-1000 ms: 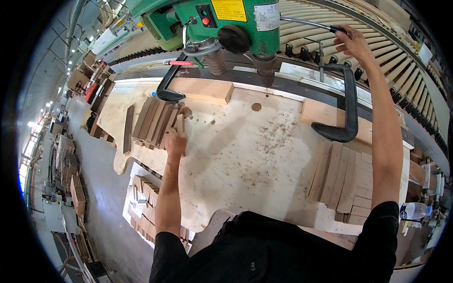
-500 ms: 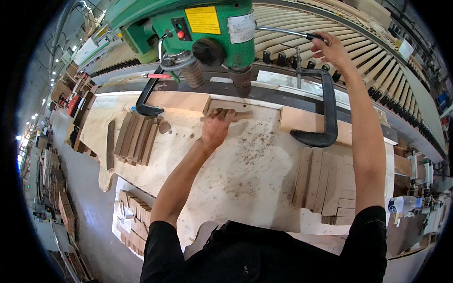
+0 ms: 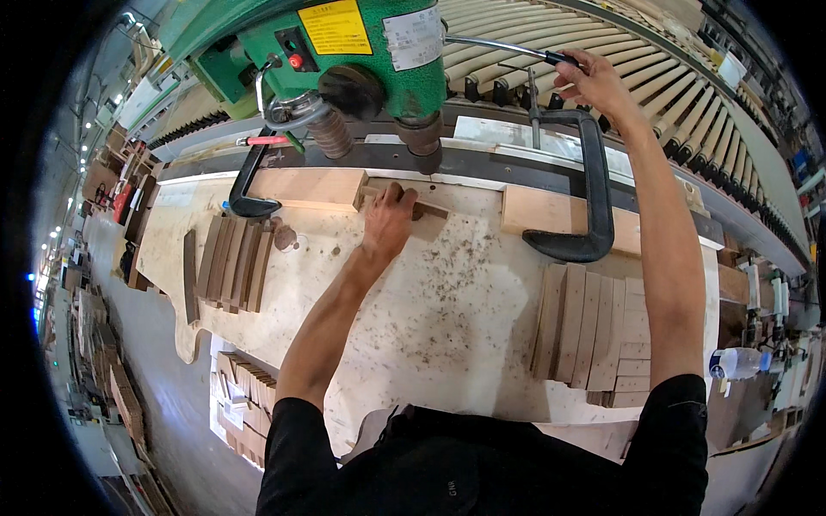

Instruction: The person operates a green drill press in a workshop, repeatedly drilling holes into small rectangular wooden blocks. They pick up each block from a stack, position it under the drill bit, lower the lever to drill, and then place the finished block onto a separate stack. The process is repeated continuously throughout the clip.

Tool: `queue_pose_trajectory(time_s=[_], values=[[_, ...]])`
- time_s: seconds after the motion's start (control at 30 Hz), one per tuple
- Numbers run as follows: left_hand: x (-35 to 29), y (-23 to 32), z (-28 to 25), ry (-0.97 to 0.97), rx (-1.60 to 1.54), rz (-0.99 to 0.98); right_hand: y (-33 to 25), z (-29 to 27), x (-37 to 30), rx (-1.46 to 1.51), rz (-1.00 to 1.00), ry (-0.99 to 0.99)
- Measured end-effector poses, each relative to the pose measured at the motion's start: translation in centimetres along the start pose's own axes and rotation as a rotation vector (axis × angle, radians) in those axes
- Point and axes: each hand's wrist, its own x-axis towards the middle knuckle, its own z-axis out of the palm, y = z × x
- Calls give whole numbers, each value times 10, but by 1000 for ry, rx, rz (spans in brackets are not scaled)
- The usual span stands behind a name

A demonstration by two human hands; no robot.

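Observation:
My left hand (image 3: 389,222) is closed on a short brown wooden strip (image 3: 434,210), low over the pale board just in front of the drill press. The strip's right end pokes out past my fingers and angles toward me; its other end is mostly hidden by the hand. Above stands the green drill press (image 3: 419,96), its dark chuck (image 3: 420,136) a little behind the strip. Up at the right, my right hand (image 3: 594,83) has its fingers curled round the black grip of the metal feed lever (image 3: 503,46).
Two black clamps (image 3: 594,185) pin light wooden blocks (image 3: 311,187) along a dark rail. Stacked brown strips lie left (image 3: 232,262) and right (image 3: 589,327) on the dusty board (image 3: 413,361). A roller conveyor (image 3: 688,129) runs behind; a plastic bottle (image 3: 736,363) is at far right.
The strip in my left hand has turned, its right end swinging toward me. My right hand stays on the lever. The whole view has shifted slightly.

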Motion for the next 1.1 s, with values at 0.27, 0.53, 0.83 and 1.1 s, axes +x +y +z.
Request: queue_pose_trajectory(time_s=[0.27,0.53,0.83,1.1], values=[[-7,-1,-9,87,72,100,2,1,-1,-27,9,33],[22,-31,19,200,66,102,0,2,-3,-39,-39,23],[15,-31,25,196,14,-75,49,42,19,-298,-23,-96],[18,-24,22,112,-2,-132,109,151,69,-438,-101,-132]])
